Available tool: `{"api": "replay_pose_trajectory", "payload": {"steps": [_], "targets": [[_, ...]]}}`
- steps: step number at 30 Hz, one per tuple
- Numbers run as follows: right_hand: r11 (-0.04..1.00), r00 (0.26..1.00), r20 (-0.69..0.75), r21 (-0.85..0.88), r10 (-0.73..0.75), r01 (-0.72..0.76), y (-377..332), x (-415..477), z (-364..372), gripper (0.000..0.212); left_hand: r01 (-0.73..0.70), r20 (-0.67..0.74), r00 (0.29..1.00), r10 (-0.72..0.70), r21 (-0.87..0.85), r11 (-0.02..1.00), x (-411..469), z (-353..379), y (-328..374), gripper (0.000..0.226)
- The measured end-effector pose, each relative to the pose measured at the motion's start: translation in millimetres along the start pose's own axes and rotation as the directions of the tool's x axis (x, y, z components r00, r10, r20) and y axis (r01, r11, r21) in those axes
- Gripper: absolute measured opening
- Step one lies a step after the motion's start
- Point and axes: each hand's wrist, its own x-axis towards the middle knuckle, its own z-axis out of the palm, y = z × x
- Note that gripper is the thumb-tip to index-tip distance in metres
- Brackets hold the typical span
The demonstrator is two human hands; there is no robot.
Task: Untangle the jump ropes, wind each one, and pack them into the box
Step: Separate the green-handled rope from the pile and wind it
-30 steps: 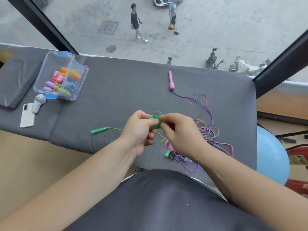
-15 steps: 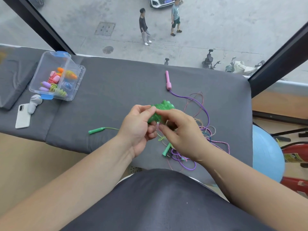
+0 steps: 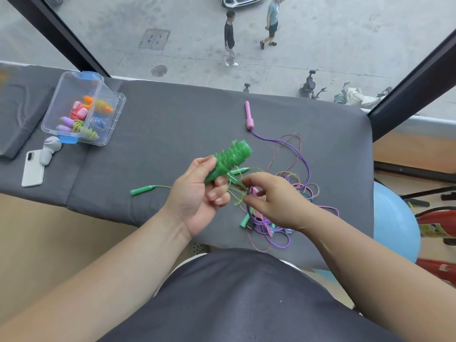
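Observation:
My left hand grips a green jump-rope handle with green cord wound thickly round it, tilted up and to the right. My right hand pinches the loose green cord just right of that handle. Another green handle lies on the grey mat to the left, its thin cord running toward my hands. A tangle of purple and other ropes lies under and behind my right hand, with a pink handle at its far end. The clear plastic box at far left holds several wound ropes.
A white phone and a small white device lie in front of the box. A blue exercise ball sits off the mat's right edge. Beyond the mat is a window with a dark frame.
My left hand has lifted and tilted the green handle, so the wound cord shows above my fingers. My right hand has drawn back and down with the loose cord.

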Motion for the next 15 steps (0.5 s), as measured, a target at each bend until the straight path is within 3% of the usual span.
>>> {"api": "replay_pose_trajectory", "payload": {"steps": [4,7,9,11,15], "targets": [[0.996,0.999,0.050,-0.090,0.010,-0.005,6.8,-3.8,0.5,0.021,-0.063,-0.126,0.989,0.082,0.148,0.987,4.1,-13.3,-2.0,0.010],[0.996,0.994,0.072,-0.047,0.080,-0.076,7.1,-8.7,0.0,0.026,-0.110,-0.191,0.970,0.153,0.217,0.970,6.6,-21.4,-4.0,0.008],[0.990,0.986,0.109,0.056,0.123,-0.130,4.7,-10.9,-1.9,0.030,-0.123,-0.189,0.971,0.143,0.116,0.986,6.8,-21.2,-4.8,0.010],[0.976,0.983,0.110,0.148,0.145,-0.161,1.0,-11.0,-2.5,0.019,-0.121,-0.139,0.983,0.116,-0.028,0.992,8.1,-16.1,-6.0,0.007],[0.977,0.991,0.044,0.165,0.129,-0.135,-6.6,-10.5,2.4,0.019,-0.081,-0.040,0.996,0.076,-0.150,0.985,14.1,-6.0,-9.7,0.016]]}}
